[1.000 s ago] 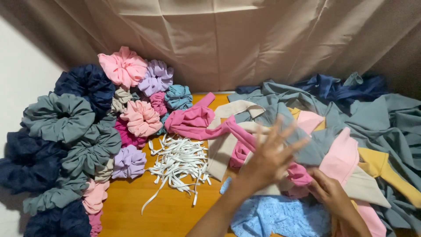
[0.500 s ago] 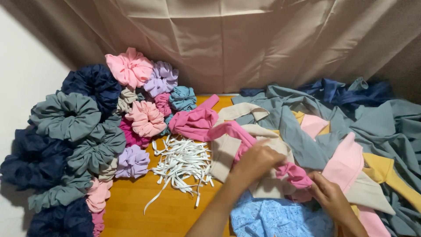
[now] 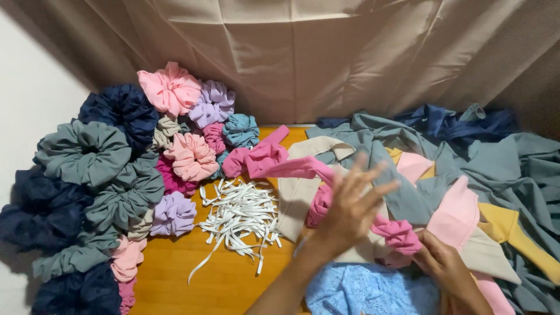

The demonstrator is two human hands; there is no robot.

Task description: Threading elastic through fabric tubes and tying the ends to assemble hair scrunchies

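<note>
- Left hand [image 3: 350, 213] raised over the middle of the tabletop [image 3: 233, 280], fingers [image 3: 382, 189] spread wide and blurred; the hand closes on nothing, though a bright pink fabric strip [image 3: 291, 169] runs up to it and whether the strip touches the palm cannot be told.
- Right hand [image 3: 446, 268] low at the right, fingers curled down onto the gathered end of the bright pink fabric strip, just beside a ruched bunch; the grip itself is partly hidden.
- The strip runs from a folded pink heap near the middle of the tabletop, behind the left hand, to the right hand.
- Beneath the hands: beige cloth pieces [image 3: 297, 192], a light blue lace cloth [image 3: 361, 291] at the bottom edge.
- Right side: heap of grey-blue fabric [image 3: 513, 169] with pale pink and yellow pieces [image 3: 507, 224] mixed in.
- Centre-left: a loose pile of white elastic bands [image 3: 239, 216] on bare orange wood.
- Left: finished scrunchies [image 3: 116, 175] heaped together, in navy, grey-green, pink, lilac and teal.
- Beige curtain [image 3: 326, 52] hangs behind.
</note>
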